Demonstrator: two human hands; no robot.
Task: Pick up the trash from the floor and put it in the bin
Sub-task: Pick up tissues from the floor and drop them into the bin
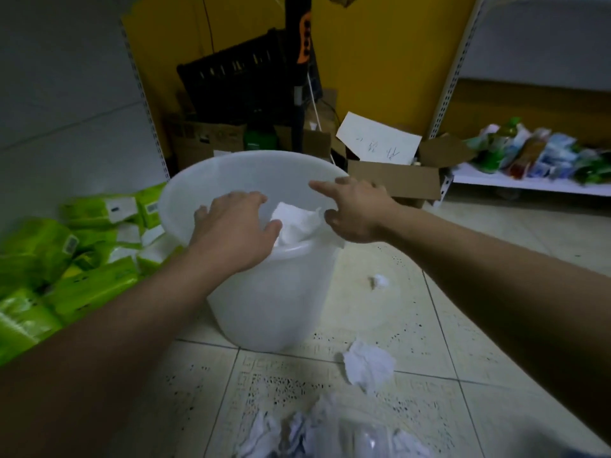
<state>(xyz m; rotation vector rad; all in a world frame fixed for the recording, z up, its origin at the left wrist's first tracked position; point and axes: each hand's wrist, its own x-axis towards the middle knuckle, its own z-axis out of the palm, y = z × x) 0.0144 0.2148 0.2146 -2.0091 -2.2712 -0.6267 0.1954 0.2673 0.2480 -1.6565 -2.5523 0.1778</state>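
Observation:
A white translucent plastic bin (264,299) stands on the tiled floor. White tissue paper (297,223) lies inside it against the near rim. My left hand (234,226) hovers over the bin's near-left rim, fingers spread, its thumb touching the tissue. My right hand (353,209) is over the right rim, fingers apart and holding nothing. A crumpled white tissue (368,363) lies on the floor right of the bin's base. A small tissue ball (379,281) lies farther back. Several crumpled tissues (317,434) sit at the bottom edge.
Green tissue packs (66,269) are piled on the floor left of the bin. Open cardboard boxes (396,180) and a black basket (244,84) stand behind it. A low white shelf (529,185) with packaged goods runs along the right.

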